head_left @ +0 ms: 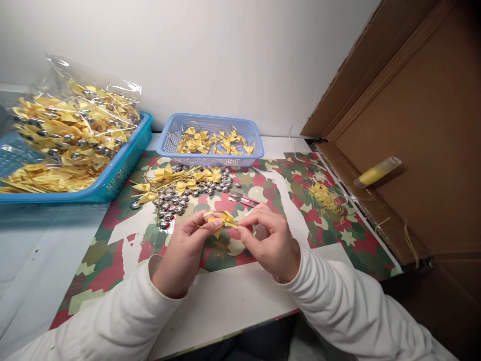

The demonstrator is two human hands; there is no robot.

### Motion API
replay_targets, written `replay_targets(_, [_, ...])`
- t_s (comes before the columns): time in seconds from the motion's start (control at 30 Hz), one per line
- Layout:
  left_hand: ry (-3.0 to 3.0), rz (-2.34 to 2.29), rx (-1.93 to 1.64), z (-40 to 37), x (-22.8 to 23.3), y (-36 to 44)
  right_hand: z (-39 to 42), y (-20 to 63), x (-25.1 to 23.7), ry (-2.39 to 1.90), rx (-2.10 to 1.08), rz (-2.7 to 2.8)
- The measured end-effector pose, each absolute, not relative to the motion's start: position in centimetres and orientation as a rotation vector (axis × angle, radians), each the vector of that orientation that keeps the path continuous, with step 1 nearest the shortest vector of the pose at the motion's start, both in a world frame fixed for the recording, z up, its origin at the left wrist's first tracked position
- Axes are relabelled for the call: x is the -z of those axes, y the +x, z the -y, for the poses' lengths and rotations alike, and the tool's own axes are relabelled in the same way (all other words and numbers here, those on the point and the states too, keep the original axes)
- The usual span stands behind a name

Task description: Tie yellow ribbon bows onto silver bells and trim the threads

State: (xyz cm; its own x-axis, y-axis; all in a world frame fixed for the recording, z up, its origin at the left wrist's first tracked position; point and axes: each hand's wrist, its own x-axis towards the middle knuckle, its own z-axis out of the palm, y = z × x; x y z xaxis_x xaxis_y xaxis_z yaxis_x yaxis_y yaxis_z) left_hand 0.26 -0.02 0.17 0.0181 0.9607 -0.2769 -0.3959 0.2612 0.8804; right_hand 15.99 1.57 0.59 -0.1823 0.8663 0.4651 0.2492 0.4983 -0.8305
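My left hand (184, 253) and my right hand (268, 240) meet over the table, both pinching one small yellow ribbon bow (224, 219) with a thin gold loop. The bow hangs just above the patterned red-green paper (330, 240). Beyond my fingers lies a pile of silver bells (176, 198) mixed with more yellow bows (171, 175). A pair of scissors (242, 199) lies just behind my right hand.
A light blue basket (210, 159) with finished bows stands at the back. A teal tray (112, 178) at the left holds a plastic bag of bows and bells. Yellow thread scraps (325, 198) lie right. A cardboard box (413, 125) with a yellow tube (376, 172) flanks the right.
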Motion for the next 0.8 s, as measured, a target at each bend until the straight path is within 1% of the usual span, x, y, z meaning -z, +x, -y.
replay_targets(0.37, [0.685,-1.003,-1.167,0.11,-0.01,0.17,-1.66,16.04,-0.12,-0.891,-0.839,1.641])
replay_targets(0.8, [0.604,-0.930,-1.138,-0.01,-0.11,0.36,-1.79,16.20,-0.35,-0.882,-0.814,1.664])
